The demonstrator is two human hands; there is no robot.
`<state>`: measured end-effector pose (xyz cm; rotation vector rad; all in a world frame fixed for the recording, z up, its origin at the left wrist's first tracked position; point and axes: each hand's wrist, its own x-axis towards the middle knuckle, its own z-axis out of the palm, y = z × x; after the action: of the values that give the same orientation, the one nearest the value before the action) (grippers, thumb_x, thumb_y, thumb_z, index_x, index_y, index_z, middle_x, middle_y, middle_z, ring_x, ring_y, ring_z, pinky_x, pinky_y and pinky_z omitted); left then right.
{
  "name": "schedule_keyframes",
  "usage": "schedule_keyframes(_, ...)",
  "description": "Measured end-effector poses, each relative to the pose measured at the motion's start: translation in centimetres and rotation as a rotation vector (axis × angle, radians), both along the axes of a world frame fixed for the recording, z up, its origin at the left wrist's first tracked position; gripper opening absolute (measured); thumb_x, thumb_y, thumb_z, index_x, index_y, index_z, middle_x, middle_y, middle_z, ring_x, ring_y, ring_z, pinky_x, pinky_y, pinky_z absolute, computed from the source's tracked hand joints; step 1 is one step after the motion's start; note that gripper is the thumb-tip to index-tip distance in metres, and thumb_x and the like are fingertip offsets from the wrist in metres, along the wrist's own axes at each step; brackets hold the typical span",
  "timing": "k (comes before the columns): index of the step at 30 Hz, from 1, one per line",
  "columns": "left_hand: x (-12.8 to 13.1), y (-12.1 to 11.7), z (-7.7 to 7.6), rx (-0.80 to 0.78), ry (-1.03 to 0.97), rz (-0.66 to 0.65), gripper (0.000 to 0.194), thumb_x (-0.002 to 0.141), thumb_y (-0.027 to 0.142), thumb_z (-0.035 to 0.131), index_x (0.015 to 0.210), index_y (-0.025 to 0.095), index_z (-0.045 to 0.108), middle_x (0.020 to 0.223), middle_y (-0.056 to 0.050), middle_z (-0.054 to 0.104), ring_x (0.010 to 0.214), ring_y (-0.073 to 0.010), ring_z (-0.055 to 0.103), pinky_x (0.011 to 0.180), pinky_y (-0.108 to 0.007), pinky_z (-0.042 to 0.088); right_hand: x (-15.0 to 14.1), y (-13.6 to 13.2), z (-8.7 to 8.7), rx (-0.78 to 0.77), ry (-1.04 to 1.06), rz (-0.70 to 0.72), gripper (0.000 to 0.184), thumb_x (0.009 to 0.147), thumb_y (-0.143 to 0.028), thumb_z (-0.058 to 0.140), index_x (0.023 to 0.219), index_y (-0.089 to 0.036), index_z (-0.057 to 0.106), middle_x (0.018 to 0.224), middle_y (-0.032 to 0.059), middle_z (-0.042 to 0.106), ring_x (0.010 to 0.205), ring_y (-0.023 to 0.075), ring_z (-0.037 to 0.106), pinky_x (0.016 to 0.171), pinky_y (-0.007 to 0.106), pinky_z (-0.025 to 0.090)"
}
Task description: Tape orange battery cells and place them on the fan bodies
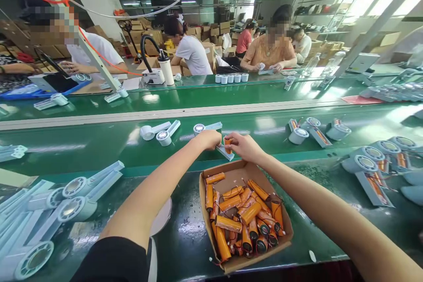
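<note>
My right hand (245, 146) is closed on an orange battery (228, 145), pinched upright between thumb and fingers. Just left of it, my left hand (211, 139) is closed round a light-blue handheld fan housing (226, 154); the open handle juts out below the battery and the fan's head is hidden. Both hands are over the green belt. Below them, near my body, a cardboard box (202, 220) holds many orange batteries (231, 202) with thin wires.
Open fan housings (79, 202) are heaped at left, and more (164, 137) lie on the green conveyor belt (82, 145). At right are fans with batteries in their handles (372, 172). Across the belt, people (269, 50) sit working. A white cup (167, 70) stands there.
</note>
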<state>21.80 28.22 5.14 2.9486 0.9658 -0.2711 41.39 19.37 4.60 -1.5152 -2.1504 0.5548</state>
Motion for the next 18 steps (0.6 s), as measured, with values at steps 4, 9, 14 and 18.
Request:
schedule_keyframes(4, 0.1, -0.3, 0.9, -0.003, 0.051, -0.016, 0.021, 0.08, 0.012, 0.07, 0.089, 0.027, 0.082, 0.106, -0.004, 0.081, 0.109, -0.026, 0.071, 0.093, -0.034, 0.054, -0.2, 0.7, -0.1, -0.007, -0.093, 0.01, 0.022, 0.093, -0.025, 0.07, 0.115, -0.026, 0.072, 0.089, 0.0014, 0.084, 0.083, 0.0222, 0.077, 0.073, 0.028, 0.051)
schedule_keyframes(9, 1.1, -0.6, 1.1, -0.018, 0.072, 0.061, 0.017, 0.079, 0.015, 0.074, 0.092, 0.023, 0.081, 0.106, -0.011, 0.08, 0.109, -0.0312, 0.072, 0.095, -0.04, 0.055, 0.5, 1.4, 0.1, 0.009, -0.156, 0.018, 0.021, 0.092, -0.02, 0.068, 0.11, -0.027, 0.074, 0.097, 0.0031, 0.084, 0.094, 0.0249, 0.079, 0.083, 0.03, 0.053)
schedule_keyframes(14, 3.2, 0.0, 1.4, -0.082, 0.036, 0.152, 0.015, 0.073, 0.019, 0.079, 0.087, 0.022, 0.082, 0.088, -0.01, 0.079, 0.092, -0.0276, 0.075, 0.084, -0.033, 0.054, 2.5, 1.6, 0.1, -0.014, -0.143, -0.002, 0.029, 0.092, -0.011, 0.064, 0.116, -0.025, 0.073, 0.093, 0.0002, 0.085, 0.088, 0.0185, 0.08, 0.082, 0.027, 0.057)
schedule_keyframes(18, 3.3, 0.3, 1.7, -0.14, -0.032, 0.215, 0.019, 0.076, 0.025, 0.076, 0.094, 0.024, 0.083, 0.093, -0.006, 0.082, 0.095, -0.0248, 0.075, 0.081, -0.027, 0.053, 3.5, 1.2, -0.4, 0.005, -0.156, 0.017, 0.034, 0.095, -0.01, 0.059, 0.123, -0.026, 0.073, 0.103, 0.0008, 0.085, 0.094, 0.0177, 0.08, 0.086, 0.027, 0.057)
